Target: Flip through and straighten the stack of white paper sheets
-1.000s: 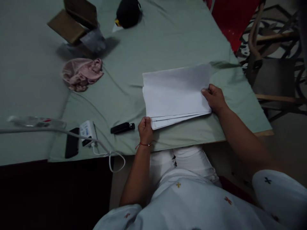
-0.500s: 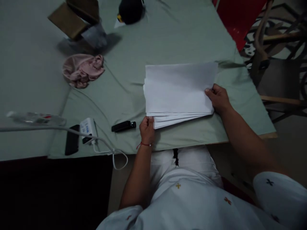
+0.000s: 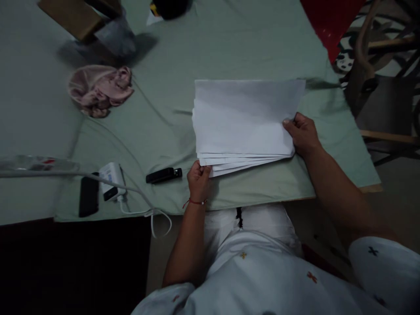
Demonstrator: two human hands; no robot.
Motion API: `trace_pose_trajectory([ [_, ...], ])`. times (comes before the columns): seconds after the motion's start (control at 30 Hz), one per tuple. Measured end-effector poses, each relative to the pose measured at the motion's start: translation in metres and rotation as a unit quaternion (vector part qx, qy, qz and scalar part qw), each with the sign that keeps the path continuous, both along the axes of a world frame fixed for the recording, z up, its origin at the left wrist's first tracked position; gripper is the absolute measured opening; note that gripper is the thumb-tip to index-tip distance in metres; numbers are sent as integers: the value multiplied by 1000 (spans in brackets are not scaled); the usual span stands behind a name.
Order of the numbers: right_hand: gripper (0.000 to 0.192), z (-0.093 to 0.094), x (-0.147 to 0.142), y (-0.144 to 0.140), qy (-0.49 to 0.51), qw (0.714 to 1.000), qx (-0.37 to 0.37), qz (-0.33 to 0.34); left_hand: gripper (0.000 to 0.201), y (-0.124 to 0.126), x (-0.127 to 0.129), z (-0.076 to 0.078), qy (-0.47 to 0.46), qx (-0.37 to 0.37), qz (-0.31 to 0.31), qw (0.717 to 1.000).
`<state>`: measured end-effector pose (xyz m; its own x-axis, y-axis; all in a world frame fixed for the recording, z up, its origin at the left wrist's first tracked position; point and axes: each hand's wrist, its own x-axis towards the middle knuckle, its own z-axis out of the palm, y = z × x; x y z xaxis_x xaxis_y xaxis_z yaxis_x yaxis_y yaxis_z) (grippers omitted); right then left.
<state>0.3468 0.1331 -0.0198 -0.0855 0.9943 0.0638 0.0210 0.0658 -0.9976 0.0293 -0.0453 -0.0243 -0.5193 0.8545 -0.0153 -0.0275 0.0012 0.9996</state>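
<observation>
A fanned stack of white paper sheets [image 3: 244,118] lies between my hands above the green-covered table. My left hand [image 3: 198,178] pinches the stack's near left corner, thumb on top. On the right edge, my right hand [image 3: 302,132] grips the sheets, its thumb pressed on the top sheet and its other fingers partly hidden beneath. The near edges of the sheets spread apart toward the left. A black stapler [image 3: 163,175] rests on the cloth just left of my left hand, touching neither hand nor paper.
Left of the stapler are a white power adapter [image 3: 112,180] with a cable, a black phone [image 3: 89,195] and a clear plastic bottle [image 3: 39,163]. Farther back sit a crumpled pink cloth [image 3: 101,89] and a cardboard box [image 3: 72,18]. A chair [image 3: 383,105] stands at the right.
The view has shifted a little, so the table items appear farther left. Both hands keep their hold on the paper, and the sheets' near left edges look slightly more spread.
</observation>
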Motion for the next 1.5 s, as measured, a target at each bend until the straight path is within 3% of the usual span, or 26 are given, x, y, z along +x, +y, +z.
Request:
trace_pose_trajectory([
  [0.4,42,4,-3,-3,16,1000,-13,9,42,0,6,7,-46,9,24,999],
  [0.63,45,3,-1,-2,36,999,-11,16,25,3,3,5,-94,64,32,993],
  [0.8,48,5,-2,-5,24,999,20,26,41,5,-6,9,-157,80,14,984],
  [1.07,48,11,1,-8,72,996,60,8,50,27,-10,24,-30,27,-24,999],
  [1.23,36,23,5,-8,104,992,66,-30,36,31,-18,37,48,61,-7,997],
  [1.37,37,22,7,-11,140,987,72,13,31,22,-22,38,79,51,-17,995],
  [1.5,41,11,5,-16,66,995,4,72,36,15,-30,25,130,-18,-75,989],
])
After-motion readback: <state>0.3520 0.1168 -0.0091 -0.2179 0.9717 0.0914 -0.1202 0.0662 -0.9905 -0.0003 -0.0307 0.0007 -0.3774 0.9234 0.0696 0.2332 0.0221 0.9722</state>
